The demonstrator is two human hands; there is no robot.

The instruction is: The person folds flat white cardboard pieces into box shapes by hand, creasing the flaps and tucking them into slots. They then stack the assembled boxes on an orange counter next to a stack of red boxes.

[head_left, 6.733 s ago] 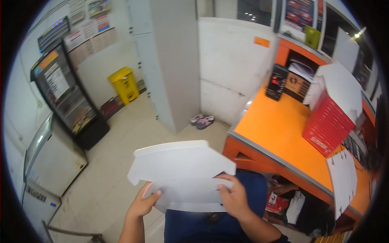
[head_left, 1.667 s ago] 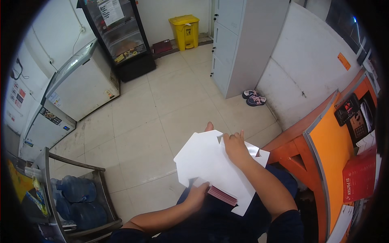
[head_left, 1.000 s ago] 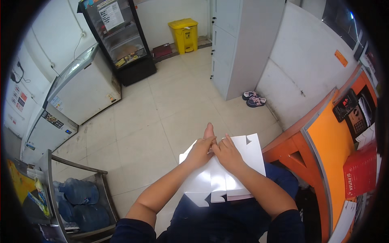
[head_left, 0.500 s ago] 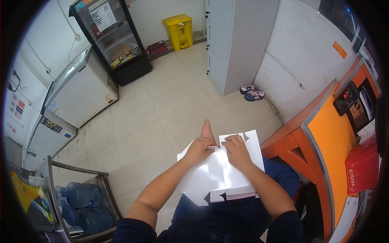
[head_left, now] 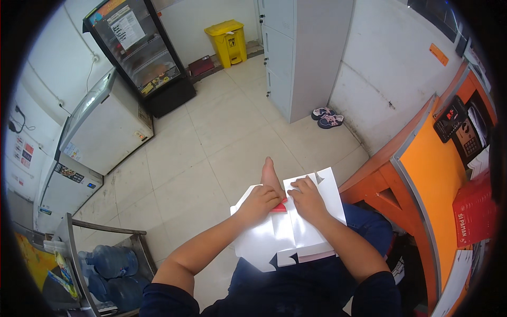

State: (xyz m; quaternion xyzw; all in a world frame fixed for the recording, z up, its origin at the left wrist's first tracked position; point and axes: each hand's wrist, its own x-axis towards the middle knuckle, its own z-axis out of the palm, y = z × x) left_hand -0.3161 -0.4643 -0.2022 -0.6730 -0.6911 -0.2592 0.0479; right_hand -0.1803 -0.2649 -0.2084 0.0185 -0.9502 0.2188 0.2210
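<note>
An unfolded cardboard box blank (head_left: 257,242), white and glossy on top, lies across my lap with creases, notches and flaps along its edges. My left hand (head_left: 259,203) is closed on a small flap at its far edge, bending it over so that a red underside (head_left: 279,207) shows. The thumb is mostly hidden. On the right panel rests my right hand (head_left: 307,201), palm down, its fingers slightly bent and apart, pressing on the card beside the centre slot. Beyond the blank my bare foot (head_left: 270,174) sticks out.
To the right stands an orange desk (head_left: 430,174) with a phone (head_left: 450,120) and a red box (head_left: 474,214). Blue water jugs (head_left: 113,261) sit in a rack at the lower left. Shoes (head_left: 327,117) lie by grey lockers (head_left: 309,58); freezers (head_left: 113,124) line the left wall.
My left hand has shifted slightly nearer and folded the flap over, bringing its red side into sight. My right hand stays on the right panel. The view has tilted a little.
</note>
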